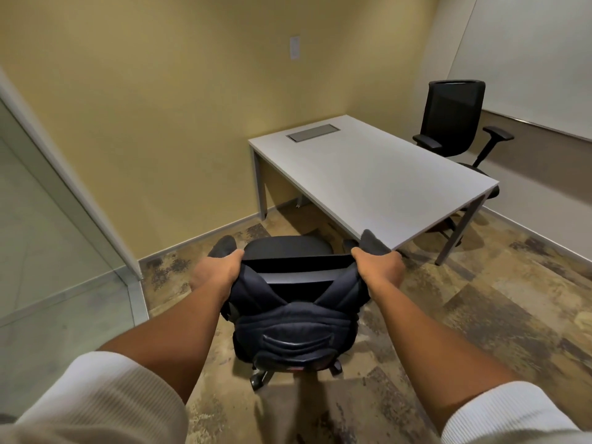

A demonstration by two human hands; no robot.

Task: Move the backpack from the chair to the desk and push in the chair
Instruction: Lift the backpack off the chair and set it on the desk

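Yellow walls, patchy brown carpet (pixel 480 315) and a glass panel (pixel 48 235) down the left side of the frame, so it's a small office room. White table (pixel 368 174) sits right of centre with a grey hatch (pixel 313 133) near its far end, nothing else on top. One black chair (pixel 455 123) is parked behind it in the upper right.

Lower centre there's another chair (pixel 288 248), seen from behind, pulled out from the table's near corner. Dark backpack (pixel 293 328) hangs over its backrest, straps facing the camera. Left hand (pixel 221 267) has its fingers curled tight over the top left of the strap and backrest edge, right hand (pixel 379 267) does the same on the top right. Both are wrapped shut on the bag, thumbs on the near side. Cream sleeves (pixel 89 405) are pushed up at the bottom corners.
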